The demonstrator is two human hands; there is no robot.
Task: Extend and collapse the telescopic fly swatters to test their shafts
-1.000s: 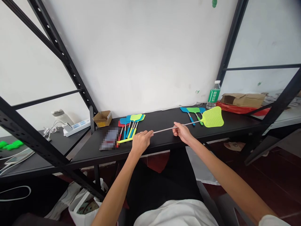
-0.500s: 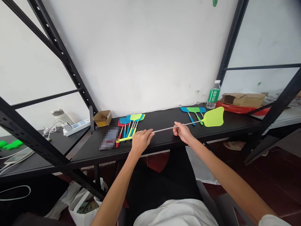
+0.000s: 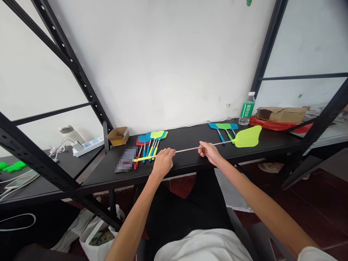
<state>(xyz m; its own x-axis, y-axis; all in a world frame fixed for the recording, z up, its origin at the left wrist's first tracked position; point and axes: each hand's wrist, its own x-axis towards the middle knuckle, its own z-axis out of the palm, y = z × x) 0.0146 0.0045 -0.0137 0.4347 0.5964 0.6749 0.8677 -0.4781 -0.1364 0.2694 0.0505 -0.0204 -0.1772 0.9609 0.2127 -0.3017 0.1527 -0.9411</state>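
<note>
Both hands hold one yellow-green fly swatter (image 3: 247, 137), its thin metal rod stretched out level above the desk's front edge. My left hand (image 3: 163, 161) is closed around the rod near the yellow handle, which sticks out to the left. Farther right, my right hand (image 3: 210, 152) pinches the rod between thumb and fingers, short of the perforated head. Behind my left hand lie several shortened fly swatters (image 3: 156, 135) in red, blue and yellow-green. Beyond the right hand, a green fly swatter (image 3: 224, 126) lies between two blue ones.
A small open cardboard box (image 3: 118, 136) and a blurred-out flat item (image 3: 127, 159) are on the left of the black desk (image 3: 187, 136). A water bottle (image 3: 247, 109) stands at the back right by a brown carton (image 3: 288, 115). Black shelf posts (image 3: 268, 47) rise at both sides.
The swatter has shifted: its head is slightly farther right and its handle end farther left and a little higher. Both hands stay on the rod, the right hand slightly farther left.
</note>
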